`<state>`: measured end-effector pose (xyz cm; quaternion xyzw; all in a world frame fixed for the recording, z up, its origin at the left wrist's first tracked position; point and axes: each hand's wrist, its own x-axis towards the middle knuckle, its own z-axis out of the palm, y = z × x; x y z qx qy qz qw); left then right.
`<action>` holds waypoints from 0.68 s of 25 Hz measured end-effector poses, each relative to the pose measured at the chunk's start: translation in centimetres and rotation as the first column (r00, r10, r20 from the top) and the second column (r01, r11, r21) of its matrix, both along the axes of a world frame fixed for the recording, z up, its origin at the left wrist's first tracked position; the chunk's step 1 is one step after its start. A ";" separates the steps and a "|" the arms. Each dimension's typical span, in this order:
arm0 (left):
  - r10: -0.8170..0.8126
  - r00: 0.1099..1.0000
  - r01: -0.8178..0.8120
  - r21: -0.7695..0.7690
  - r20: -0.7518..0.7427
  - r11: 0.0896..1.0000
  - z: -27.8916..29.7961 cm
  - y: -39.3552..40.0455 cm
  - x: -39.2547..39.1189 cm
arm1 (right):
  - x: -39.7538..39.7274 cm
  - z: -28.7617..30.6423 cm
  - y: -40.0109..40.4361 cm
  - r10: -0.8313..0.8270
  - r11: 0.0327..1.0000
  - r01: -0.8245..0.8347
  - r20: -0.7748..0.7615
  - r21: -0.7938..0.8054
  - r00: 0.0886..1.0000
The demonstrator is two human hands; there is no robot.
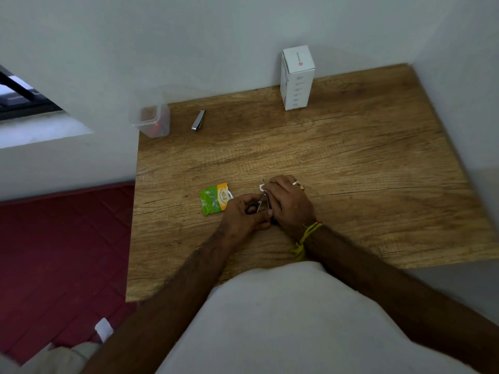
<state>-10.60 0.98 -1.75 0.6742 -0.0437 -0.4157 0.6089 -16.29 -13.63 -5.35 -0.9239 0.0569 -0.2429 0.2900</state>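
Observation:
Both my hands meet at the middle of the wooden table [337, 163]. My left hand [244, 213] holds a small pair of scissors [258, 205] by its dark handle loops. My right hand [287, 202] curls over the scissors' blades and pinches a small white scrap [262, 187] at its fingertips. A green and yellow sachet [214, 198], torn at one corner, lies flat on the table just left of my left hand.
A metal nail clipper [198, 120] lies near the table's back left. A clear plastic container [154, 120] stands at the back left corner. A tall white box [296, 78] stands against the wall. A red mattress [62, 252] lies left of the table.

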 end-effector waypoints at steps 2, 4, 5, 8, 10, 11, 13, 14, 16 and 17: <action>-0.003 1.000 0.003 -0.003 -0.007 1.000 0.1 -0.1 0.0 | 0.3 0.1 0.0 -0.014 1.000 0.014 -0.007 0.020 1.000; -0.017 1.000 0.017 -0.003 -0.006 1.000 0.0 0.0 0.0 | 0.4 0.3 0.1 -0.042 0.997 0.043 -0.021 0.066 0.999; -0.025 1.000 0.025 -0.003 -0.001 1.000 0.1 0.0 0.0 | 0.5 0.4 0.0 -0.044 0.996 0.045 -0.023 0.075 0.999; -0.021 1.000 0.021 -0.010 -0.006 1.000 0.1 0.0 0.1 | 0.6 0.7 0.2 -0.065 0.995 0.066 -0.028 0.073 0.998; -0.013 1.000 0.013 -0.010 -0.019 1.000 -0.1 0.0 0.1 | 0.9 0.6 0.1 -0.061 0.996 0.063 -0.030 0.062 0.998; -0.010 1.000 0.010 -0.006 -0.025 1.000 0.0 0.0 0.1 | 1.0 0.6 0.0 -0.060 0.995 0.063 -0.031 0.080 0.998; -0.007 1.000 0.007 -0.002 -0.027 1.000 -0.1 0.0 0.2 | 1.2 0.7 -0.2 -0.101 0.976 0.103 -0.020 0.192 0.995; -0.012 1.000 0.012 -0.001 -0.024 1.000 0.0 0.0 0.2 | 1.2 0.8 -0.4 -0.133 0.957 0.129 -0.001 0.260 0.991; -0.019 1.000 0.019 0.002 -0.021 1.000 0.2 0.0 0.1 | 0.5 1.0 -0.5 -0.158 0.943 0.138 0.045 0.302 0.986; -0.014 1.000 0.014 -0.003 -0.024 1.000 0.2 0.0 0.1 | -0.3 0.9 -0.4 -0.134 0.957 0.113 0.061 0.266 0.989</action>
